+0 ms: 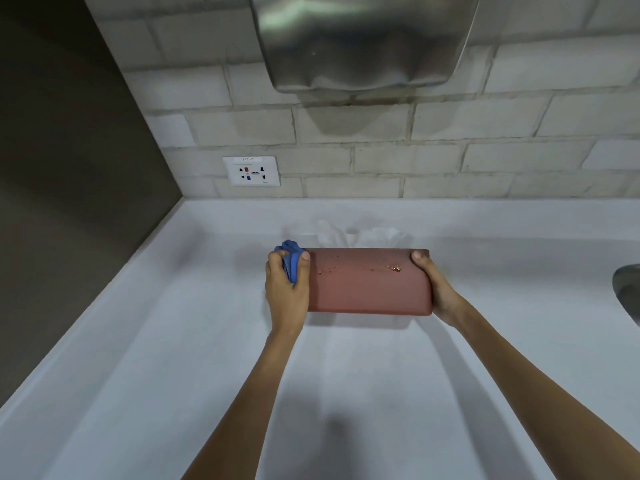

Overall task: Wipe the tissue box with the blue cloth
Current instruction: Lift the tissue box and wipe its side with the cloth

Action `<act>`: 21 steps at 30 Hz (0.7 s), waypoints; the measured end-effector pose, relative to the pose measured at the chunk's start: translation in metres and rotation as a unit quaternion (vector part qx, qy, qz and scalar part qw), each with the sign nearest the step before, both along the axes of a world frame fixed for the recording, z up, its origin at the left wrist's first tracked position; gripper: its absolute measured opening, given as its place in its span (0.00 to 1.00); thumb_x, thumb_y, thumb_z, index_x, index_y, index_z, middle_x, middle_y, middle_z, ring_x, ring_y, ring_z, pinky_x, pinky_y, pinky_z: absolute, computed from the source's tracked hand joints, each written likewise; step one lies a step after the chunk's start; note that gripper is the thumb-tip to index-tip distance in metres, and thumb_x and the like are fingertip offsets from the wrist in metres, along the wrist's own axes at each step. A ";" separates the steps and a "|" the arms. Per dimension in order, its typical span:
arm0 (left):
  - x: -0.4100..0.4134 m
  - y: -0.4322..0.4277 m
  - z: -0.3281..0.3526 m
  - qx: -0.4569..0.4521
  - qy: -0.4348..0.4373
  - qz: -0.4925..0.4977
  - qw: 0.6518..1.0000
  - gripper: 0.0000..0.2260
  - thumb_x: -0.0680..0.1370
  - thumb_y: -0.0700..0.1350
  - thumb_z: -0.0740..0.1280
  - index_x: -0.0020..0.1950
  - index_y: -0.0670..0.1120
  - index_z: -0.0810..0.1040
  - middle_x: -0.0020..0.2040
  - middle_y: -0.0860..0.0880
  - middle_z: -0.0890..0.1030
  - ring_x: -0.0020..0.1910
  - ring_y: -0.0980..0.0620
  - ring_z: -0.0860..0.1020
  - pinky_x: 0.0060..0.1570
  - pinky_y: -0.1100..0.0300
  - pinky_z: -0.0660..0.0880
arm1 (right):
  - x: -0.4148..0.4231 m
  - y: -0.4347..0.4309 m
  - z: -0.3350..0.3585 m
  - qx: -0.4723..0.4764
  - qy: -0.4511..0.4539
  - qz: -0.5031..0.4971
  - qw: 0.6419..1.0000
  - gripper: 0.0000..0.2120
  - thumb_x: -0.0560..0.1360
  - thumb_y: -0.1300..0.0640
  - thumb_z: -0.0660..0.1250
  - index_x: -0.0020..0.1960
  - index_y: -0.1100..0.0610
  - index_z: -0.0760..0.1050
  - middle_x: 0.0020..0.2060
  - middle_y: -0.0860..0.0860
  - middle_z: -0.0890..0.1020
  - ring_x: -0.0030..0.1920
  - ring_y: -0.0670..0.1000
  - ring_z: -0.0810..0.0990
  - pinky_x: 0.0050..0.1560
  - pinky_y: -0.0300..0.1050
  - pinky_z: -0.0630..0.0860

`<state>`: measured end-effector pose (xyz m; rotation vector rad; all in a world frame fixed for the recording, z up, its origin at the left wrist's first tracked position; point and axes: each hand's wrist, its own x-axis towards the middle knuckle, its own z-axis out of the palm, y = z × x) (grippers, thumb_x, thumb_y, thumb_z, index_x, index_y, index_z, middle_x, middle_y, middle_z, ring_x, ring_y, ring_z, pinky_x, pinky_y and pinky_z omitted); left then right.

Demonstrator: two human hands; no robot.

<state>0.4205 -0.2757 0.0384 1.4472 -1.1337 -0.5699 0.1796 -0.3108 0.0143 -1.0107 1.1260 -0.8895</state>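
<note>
**Now at the box's left end, wipe of the wet face not yet begun**

Head view: tissue box (369,284), reddish-brown, lies lengthwise on the white counter (173,341) near the back wall, tissue (360,235) sticking up behind its top edge. Left hand (287,289) is closed around the bunched blue cloth (290,259), thumb and fingers pinching it against the box's left end. Right hand (438,289) is wrapped on the right end, thumb over the top corner, bracing the box.

Droplets (394,268) and a faint wet streak sit on the near face, toward the upper right; a few smaller ones mid-face. None look wiped.

Judged step: end face being wiped or wipe just starting; the near face is left to do.

Next move calls for: cloth dragged rightward across the near face, flat pressure, right hand holding firm so the box doesn't slide. Right thumb covers a corner, so a regrip will be needed there.

Also in frame: steel hand dryer (363,43) above, wall socket (251,171) to the left, sink edge (627,289) far right.
</note>
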 end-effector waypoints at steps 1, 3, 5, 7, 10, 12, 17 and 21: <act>-0.001 0.001 -0.002 -0.003 -0.011 0.008 1.000 0.07 0.79 0.48 0.64 0.48 0.48 0.66 0.43 0.50 0.74 0.38 0.61 0.73 0.39 0.68 0.66 | 0.000 0.000 -0.001 -0.001 -0.004 0.000 1.000 0.24 0.66 0.33 0.61 0.52 0.47 0.79 0.42 0.45 0.87 0.42 0.43 0.85 0.38 0.36 0.79; -0.004 0.005 -0.009 0.001 -0.025 0.018 1.000 0.07 0.79 0.46 0.63 0.51 0.49 0.65 0.40 0.56 0.73 0.36 0.68 0.74 0.34 0.71 0.67 | 0.001 0.000 -0.002 -0.002 -0.005 -0.001 1.000 0.27 0.62 0.31 0.62 0.53 0.47 0.79 0.42 0.45 0.87 0.43 0.43 0.85 0.40 0.37 0.79; -0.004 0.009 -0.015 0.002 -0.006 0.015 1.000 0.14 0.79 0.45 0.63 0.63 0.50 0.64 0.48 0.65 0.72 0.40 0.76 0.74 0.36 0.77 0.70 | 0.000 -0.001 -0.005 -0.002 -0.006 0.000 1.000 0.29 0.61 0.31 0.62 0.54 0.48 0.79 0.43 0.45 0.87 0.43 0.43 0.84 0.45 0.40 0.78; -0.002 0.013 -0.018 0.007 0.024 -0.001 1.000 0.26 0.79 0.44 0.62 0.75 0.53 0.56 0.58 0.68 0.69 0.48 0.78 0.73 0.42 0.83 0.68 | -0.001 -0.002 -0.006 -0.004 -0.009 -0.002 1.000 0.29 0.61 0.31 0.63 0.54 0.49 0.79 0.44 0.46 0.87 0.44 0.43 0.84 0.47 0.43 0.76; 0.000 0.026 -0.025 0.025 0.027 -0.020 0.999 0.29 0.80 0.46 0.61 0.77 0.53 0.52 0.68 0.61 0.65 0.64 0.65 0.69 0.59 0.73 0.66 | 0.000 -0.002 -0.007 -0.004 -0.013 -0.005 1.000 0.29 0.60 0.32 0.63 0.52 0.49 0.79 0.42 0.45 0.87 0.42 0.43 0.84 0.45 0.42 0.76; 0.002 0.035 -0.032 0.021 0.009 -0.020 1.000 0.25 0.80 0.46 0.61 0.76 0.51 0.57 0.68 0.59 0.64 0.60 0.69 0.70 0.53 0.79 0.67 | 0.000 -0.001 -0.006 -0.005 -0.012 -0.004 1.000 0.28 0.59 0.32 0.63 0.51 0.49 0.80 0.41 0.45 0.87 0.41 0.43 0.84 0.42 0.40 0.77; 0.006 0.012 -0.009 0.030 -0.041 -0.018 0.999 0.23 0.81 0.50 0.58 0.75 0.50 0.60 0.72 0.49 0.65 0.61 0.64 0.66 0.56 0.77 0.61 | 0.001 0.002 -0.004 -0.012 -0.010 -0.013 1.000 0.29 0.59 0.33 0.64 0.51 0.50 0.80 0.43 0.47 0.87 0.43 0.44 0.84 0.47 0.42 0.76; -0.011 -0.016 0.018 0.025 -0.123 0.013 0.992 0.23 0.81 0.53 0.53 0.75 0.49 0.59 0.71 0.43 0.64 0.66 0.48 0.70 0.63 0.57 0.68 | 0.003 0.003 -0.002 -0.014 -0.014 -0.020 1.000 0.28 0.58 0.33 0.64 0.51 0.50 0.80 0.43 0.47 0.86 0.42 0.44 0.84 0.47 0.43 0.76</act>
